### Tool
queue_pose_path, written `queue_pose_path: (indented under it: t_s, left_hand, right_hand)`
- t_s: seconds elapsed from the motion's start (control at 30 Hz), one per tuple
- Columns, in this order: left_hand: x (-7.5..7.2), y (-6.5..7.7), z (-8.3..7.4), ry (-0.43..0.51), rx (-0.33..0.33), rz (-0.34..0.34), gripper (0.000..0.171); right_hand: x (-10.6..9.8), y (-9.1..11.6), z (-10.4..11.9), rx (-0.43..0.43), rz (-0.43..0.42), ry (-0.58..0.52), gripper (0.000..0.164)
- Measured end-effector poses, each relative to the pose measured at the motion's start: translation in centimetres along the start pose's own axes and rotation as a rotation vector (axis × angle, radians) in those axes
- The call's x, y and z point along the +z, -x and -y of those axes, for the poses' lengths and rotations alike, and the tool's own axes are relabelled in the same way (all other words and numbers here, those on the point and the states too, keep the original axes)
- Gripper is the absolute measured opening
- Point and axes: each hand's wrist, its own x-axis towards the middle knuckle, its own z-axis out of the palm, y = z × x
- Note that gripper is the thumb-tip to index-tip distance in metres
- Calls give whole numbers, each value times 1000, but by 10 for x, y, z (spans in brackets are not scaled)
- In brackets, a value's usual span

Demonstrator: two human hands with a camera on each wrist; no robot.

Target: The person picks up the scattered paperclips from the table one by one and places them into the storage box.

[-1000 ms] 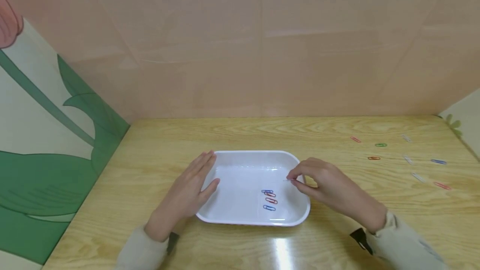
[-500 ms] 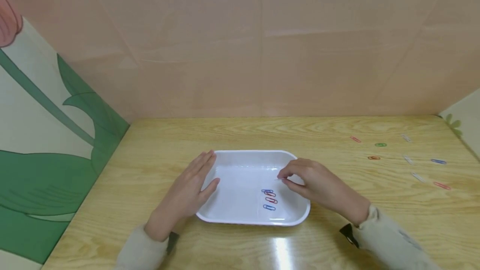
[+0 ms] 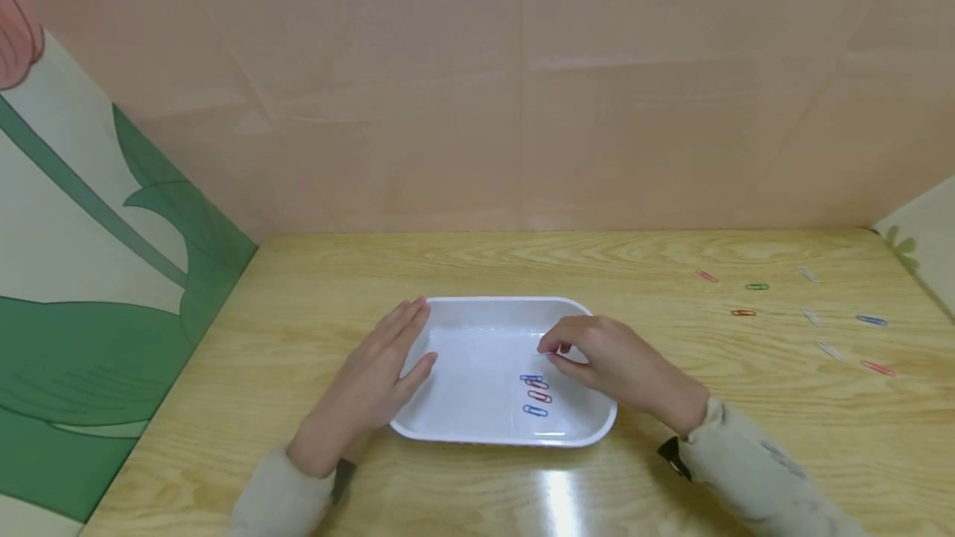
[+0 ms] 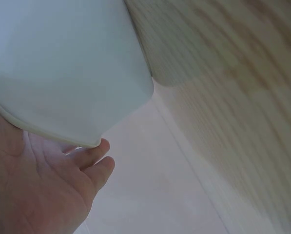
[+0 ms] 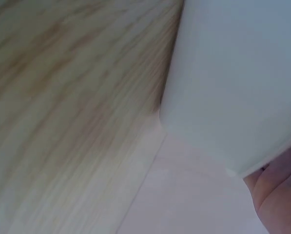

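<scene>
A white tray stands on the wooden table between my two hands. My left hand rests along its left rim, fingers straight and thumb over the inner edge. In the left wrist view, fingertips show past the rim below the tray wall. Over the tray's right half, my right hand pinches a pale paper clip between thumb and index finger. Just below it, blue paper clips and red paper clips lie in a column on the tray floor. The tray wall hides the right fingertips in the right wrist view.
Loose paper clips are scattered on the table at the right: a green one, a red one, a blue one, plus pink and white ones. A plain wall rises behind the table.
My right hand has moved left across the tray with the pale paper clip, from the right rim to just above the column of clips. The left hand has stayed put.
</scene>
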Motion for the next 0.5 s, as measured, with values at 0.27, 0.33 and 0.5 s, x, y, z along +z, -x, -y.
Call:
queue_pose_path:
  t_s: [0.27,0.33,0.5]
  left_hand:
    - [0,0,-1,-3,-11,14,64]
    - [0,0,-1,-5,-8,10,63]
    - [0,0,-1,-5,-2,3,63]
  right_hand:
    - [6,-6,3,43,68,0,10]
    - [7,-7,4,56,78,9,10]
    - [9,-8,6,65,81,45,10]
